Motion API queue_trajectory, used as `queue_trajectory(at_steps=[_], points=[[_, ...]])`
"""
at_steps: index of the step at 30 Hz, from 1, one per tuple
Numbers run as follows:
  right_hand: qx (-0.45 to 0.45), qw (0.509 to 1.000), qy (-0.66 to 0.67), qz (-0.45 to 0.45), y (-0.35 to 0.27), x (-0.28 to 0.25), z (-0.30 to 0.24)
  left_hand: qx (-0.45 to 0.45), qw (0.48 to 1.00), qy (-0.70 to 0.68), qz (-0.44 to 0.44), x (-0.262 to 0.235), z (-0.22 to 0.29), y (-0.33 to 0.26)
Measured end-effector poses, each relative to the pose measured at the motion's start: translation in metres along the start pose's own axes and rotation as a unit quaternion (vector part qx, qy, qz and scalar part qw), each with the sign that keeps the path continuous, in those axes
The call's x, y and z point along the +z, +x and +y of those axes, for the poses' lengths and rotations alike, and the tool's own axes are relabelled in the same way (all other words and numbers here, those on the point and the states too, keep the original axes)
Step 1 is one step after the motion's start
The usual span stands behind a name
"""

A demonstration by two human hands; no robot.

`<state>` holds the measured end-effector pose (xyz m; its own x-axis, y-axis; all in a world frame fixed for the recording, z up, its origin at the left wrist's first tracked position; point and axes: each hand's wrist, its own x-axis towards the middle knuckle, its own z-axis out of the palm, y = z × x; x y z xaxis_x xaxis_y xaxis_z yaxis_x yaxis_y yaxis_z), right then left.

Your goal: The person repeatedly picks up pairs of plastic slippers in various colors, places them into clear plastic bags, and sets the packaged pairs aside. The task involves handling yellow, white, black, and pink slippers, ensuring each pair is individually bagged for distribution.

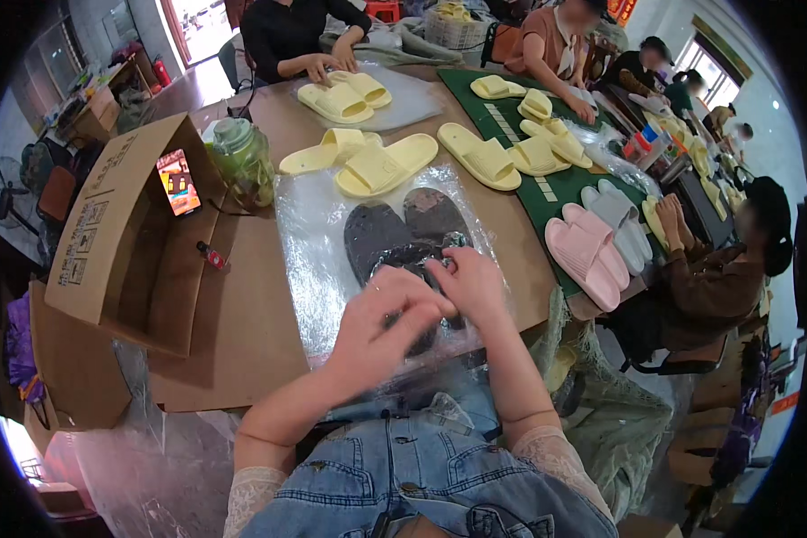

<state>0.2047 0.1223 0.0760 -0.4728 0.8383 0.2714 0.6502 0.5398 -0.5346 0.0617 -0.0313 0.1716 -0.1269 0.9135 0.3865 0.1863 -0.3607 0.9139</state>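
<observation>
A pair of dark grey slippers [377, 235] lies sole-flat on a stack of clear plastic bags [312, 260] in front of me, with glossy film showing around the straps. My left hand [387, 321] is over the near part of the slippers, its fingers reaching right and blurred, so their grip is unclear. Just beside it, my right hand [473, 282] has its fingertips drawn together at the right slipper's strap, next to a crinkled shiny bit of film. What the right fingertips pinch is mostly hidden. Yellow slippers [386, 166] rest just beyond the bags.
To the left stand an open cardboard box [121, 242] with a lit phone [179, 182] against it, a small red bottle [211, 255] and a green-tinted jar [242, 161]. Pink slippers [587, 255] and grey slippers [620, 224] lie on the right. Co-workers sit around, one handling yellow slippers [342, 97] opposite.
</observation>
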Motion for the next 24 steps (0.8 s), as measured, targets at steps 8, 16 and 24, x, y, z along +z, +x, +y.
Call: queue_trajectory(at_steps=[8,16,24], points=[[0.027,0.991,-0.131,0.032,0.027,0.078,-0.004,0.006,0.888,0.455,0.073,-0.035,-0.173,-0.017],[-0.011,0.997,0.018,0.072,0.026,0.102,0.019,0.035,0.932,0.357,0.051,-0.039,-0.190,-0.025],[0.051,0.994,0.042,0.081,-0.038,0.037,0.056,-0.062,0.950,0.295,0.076,-0.047,-0.198,-0.027]])
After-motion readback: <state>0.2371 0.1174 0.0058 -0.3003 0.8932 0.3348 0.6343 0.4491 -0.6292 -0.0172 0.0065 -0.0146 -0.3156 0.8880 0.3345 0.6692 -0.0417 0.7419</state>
